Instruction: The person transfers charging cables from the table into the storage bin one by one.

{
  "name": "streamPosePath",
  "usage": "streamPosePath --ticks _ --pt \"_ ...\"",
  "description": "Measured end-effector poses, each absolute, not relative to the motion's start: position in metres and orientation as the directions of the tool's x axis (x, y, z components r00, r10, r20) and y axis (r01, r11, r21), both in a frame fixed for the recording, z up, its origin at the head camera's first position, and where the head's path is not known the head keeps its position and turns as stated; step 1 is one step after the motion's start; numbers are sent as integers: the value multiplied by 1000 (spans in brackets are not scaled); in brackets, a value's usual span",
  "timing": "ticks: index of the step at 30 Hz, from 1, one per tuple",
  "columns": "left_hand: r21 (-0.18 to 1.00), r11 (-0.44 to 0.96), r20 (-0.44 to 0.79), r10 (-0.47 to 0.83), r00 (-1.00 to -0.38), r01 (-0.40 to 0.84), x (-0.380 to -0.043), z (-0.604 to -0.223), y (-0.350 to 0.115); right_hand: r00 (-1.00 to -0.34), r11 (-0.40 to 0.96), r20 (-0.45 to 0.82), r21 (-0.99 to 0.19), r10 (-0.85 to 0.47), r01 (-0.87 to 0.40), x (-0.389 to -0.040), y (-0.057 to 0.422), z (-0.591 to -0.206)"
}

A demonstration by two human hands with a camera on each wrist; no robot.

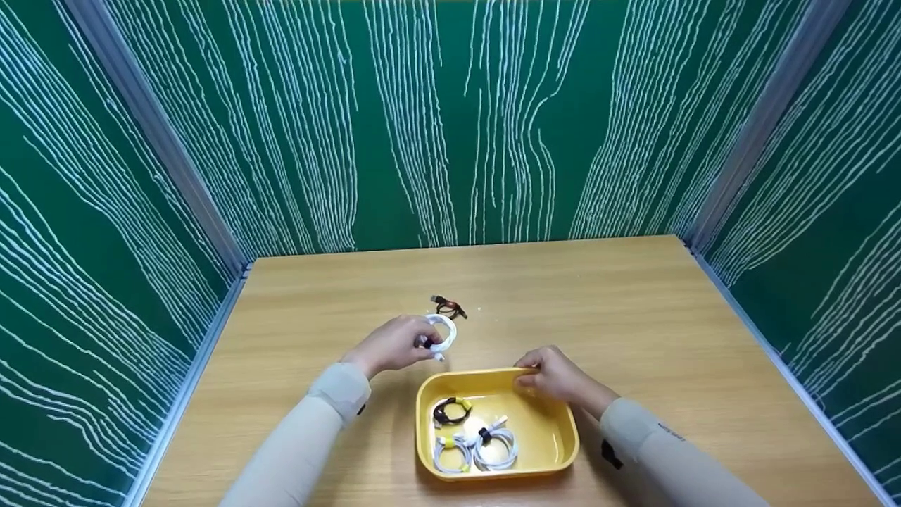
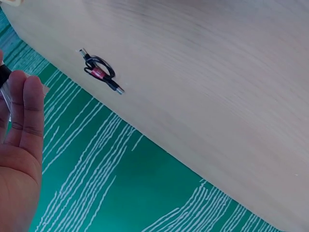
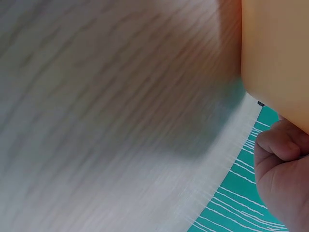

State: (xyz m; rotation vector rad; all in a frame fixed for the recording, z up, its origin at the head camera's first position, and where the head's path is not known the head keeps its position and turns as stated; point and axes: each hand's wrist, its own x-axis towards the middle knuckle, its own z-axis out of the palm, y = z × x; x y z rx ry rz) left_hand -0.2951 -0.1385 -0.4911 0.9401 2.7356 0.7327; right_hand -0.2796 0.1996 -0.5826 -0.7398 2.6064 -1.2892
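Observation:
In the head view my left hand [image 1: 398, 343] pinches a coiled white cable [image 1: 448, 331] with a black strap, held above the table left of a yellow bin's far rim. The right hand [image 1: 559, 377] grips the far right rim of the yellow bin [image 1: 426, 394], thumb inside the wall. Inside the bin lie a black cable with a yellow tie [image 1: 450, 411], a white cable with yellow ties [image 1: 450, 456] and a white cable with a black strap [image 1: 498, 451]. On the table beyond the left hand rests a small black cable with a red tie [image 2: 99, 72].
The bin stands on a wooden table [image 1: 317, 296] near its front. Green panels with white wavy lines [image 1: 450, 127] rise at the back and both sides, joined by grey corner posts [image 1: 162, 134].

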Motion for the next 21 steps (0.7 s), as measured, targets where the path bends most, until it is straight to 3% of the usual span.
streamPosePath --ticks 8,21 --pt "475 679 -1 636 -772 560 -292 -488 -130 -882 513 44 -799 -470 -314 -278 200 -579" --pt "453 652 0 683 -731 609 -285 -484 -117 -870 486 63 -808 -490 -333 -278 201 -580"
